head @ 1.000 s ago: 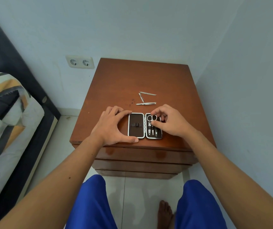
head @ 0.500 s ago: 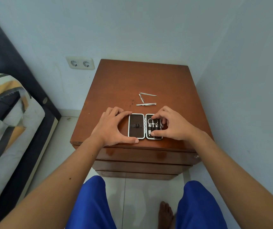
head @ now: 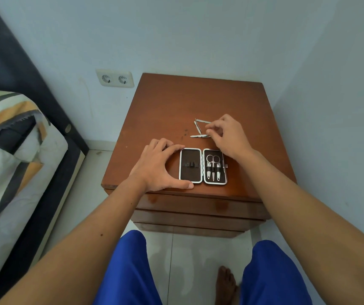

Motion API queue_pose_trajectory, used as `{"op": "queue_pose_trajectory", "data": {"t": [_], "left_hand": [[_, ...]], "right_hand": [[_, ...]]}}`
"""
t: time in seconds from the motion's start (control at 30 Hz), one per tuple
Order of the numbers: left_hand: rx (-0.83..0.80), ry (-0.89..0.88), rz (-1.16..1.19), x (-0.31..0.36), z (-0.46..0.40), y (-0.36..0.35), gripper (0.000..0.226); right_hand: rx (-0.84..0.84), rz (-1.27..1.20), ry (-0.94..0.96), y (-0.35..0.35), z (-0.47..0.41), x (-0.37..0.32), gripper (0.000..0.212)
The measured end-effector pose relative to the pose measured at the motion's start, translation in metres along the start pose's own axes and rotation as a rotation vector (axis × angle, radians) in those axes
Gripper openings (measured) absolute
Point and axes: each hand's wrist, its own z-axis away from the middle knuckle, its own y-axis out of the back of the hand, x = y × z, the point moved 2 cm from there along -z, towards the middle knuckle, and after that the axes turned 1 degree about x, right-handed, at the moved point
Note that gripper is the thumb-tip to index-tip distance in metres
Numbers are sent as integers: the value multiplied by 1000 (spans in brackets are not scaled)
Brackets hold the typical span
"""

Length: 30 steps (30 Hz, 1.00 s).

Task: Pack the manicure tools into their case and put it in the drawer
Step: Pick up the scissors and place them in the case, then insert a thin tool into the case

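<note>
Brightness: even and soft, neither dim nor harsh; the pale walls look bluish.
Source: I cannot tell where the light comes from.
Shadows: faint, soft-edged under my left hand [head: 154, 166] and my right hand [head: 228, 134] on the nightstand [head: 176, 102].
Glare: dull sheen on the nightstand's front edge; small glints on the metal tools in the case [head: 203, 166].
Focus: centre sharp; my forearms near the lens are softer.
Distortion: wide-angle bending, walls and bed [head: 4, 150] lean outward at the edges.
</note>
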Motion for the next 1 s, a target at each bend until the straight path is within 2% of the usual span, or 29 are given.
{"op": "queue_pose_trajectory", "data": {"t": [0.27,0.47,0.73,1.0], "left_hand": [[1,-6,1,0,0,-1,118],[6,-9,3,0,0,0,117],[27,-12,-1,1,1,0,115],[23,-14,-3,0,1,0,115]], "right_hand": [[-85,81,53,0,1,0,13],[-74,-129,5,7,7,-3,7],[-116,-238,-79,16,10,-5,10],[-118,-383,-79,22,16,-10,13]]}}
